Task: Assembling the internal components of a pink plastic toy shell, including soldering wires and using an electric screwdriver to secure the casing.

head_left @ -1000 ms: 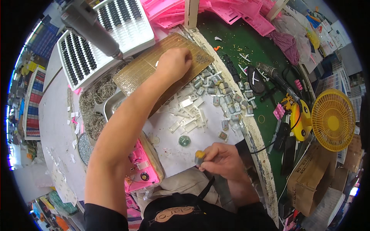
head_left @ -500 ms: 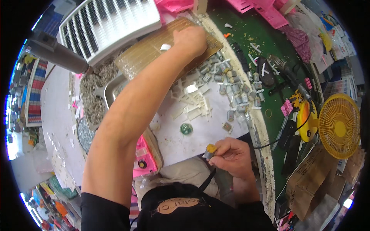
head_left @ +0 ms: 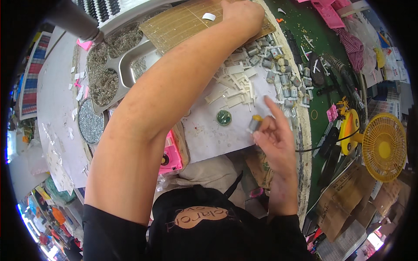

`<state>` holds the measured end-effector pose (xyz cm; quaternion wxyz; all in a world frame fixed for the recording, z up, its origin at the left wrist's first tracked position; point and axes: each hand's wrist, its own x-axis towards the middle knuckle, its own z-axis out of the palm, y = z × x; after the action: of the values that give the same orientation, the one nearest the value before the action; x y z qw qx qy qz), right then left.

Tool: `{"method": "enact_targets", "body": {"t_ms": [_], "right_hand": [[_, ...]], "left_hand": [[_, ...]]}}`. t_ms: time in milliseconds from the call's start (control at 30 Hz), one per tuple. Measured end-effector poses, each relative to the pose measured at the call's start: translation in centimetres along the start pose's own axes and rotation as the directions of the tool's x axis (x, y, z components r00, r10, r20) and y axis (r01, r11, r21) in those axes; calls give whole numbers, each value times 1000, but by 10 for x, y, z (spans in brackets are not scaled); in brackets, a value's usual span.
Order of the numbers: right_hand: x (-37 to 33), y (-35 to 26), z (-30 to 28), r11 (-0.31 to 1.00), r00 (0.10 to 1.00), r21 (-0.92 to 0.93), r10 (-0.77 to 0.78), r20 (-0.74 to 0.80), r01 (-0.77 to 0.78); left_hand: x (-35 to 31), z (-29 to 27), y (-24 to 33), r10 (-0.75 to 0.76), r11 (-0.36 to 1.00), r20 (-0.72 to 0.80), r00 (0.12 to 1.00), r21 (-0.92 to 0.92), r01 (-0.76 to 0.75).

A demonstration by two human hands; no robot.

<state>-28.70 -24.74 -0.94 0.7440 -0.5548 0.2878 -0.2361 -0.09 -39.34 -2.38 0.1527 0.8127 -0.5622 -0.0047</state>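
My right hand [head_left: 278,137] is above the front edge of the work table, its index finger stretched out. Between thumb and other fingers it pinches a small motor [head_left: 255,124] with a grey metal body and a yellow end. My left arm crosses the table, and the left hand [head_left: 246,17] rests at the far part of a brown cardboard sheet [head_left: 183,26]; its fingers are mostly hidden behind the hand and the frame's top edge. Beside that arm lie a heap of small motors [head_left: 285,80], white plastic parts [head_left: 237,89] and a round green glassy piece [head_left: 224,117].
At left stands a metal tray [head_left: 126,71] of small springs, below a grey hanging power driver [head_left: 76,21]. A round dish of silvery bits [head_left: 90,122] and a pink plastic case [head_left: 173,152] are nearer. A yellow fan [head_left: 384,148] and soldering iron [head_left: 348,89] are at right.
The view has shifted, so the table sits higher in it. My right hand has moved up and forward with the motor, and its index finger has straightened. The left hand stays at the cardboard.
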Motion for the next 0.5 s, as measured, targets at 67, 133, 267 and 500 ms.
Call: {"method": "enact_targets", "body": {"t_ms": [67,133,267,500], "right_hand": [[15,4,1,939,994,-338,-28,107,63],[27,0,8,853,994,-520,14,105,43],[48,-8,18,660,964,-735,61,258,155],[66,-5,29,225,855,-830,-27,518,510]], "left_hand": [[-7,-10,-6,79,997,-88,993,-7,-80],[-21,-30,1,119,985,-201,972,-96,-140],[-95,-103,-6,187,902,-328,926,-316,-294],[-281,-162,-45,44,541,120,992,-838,77]]}}
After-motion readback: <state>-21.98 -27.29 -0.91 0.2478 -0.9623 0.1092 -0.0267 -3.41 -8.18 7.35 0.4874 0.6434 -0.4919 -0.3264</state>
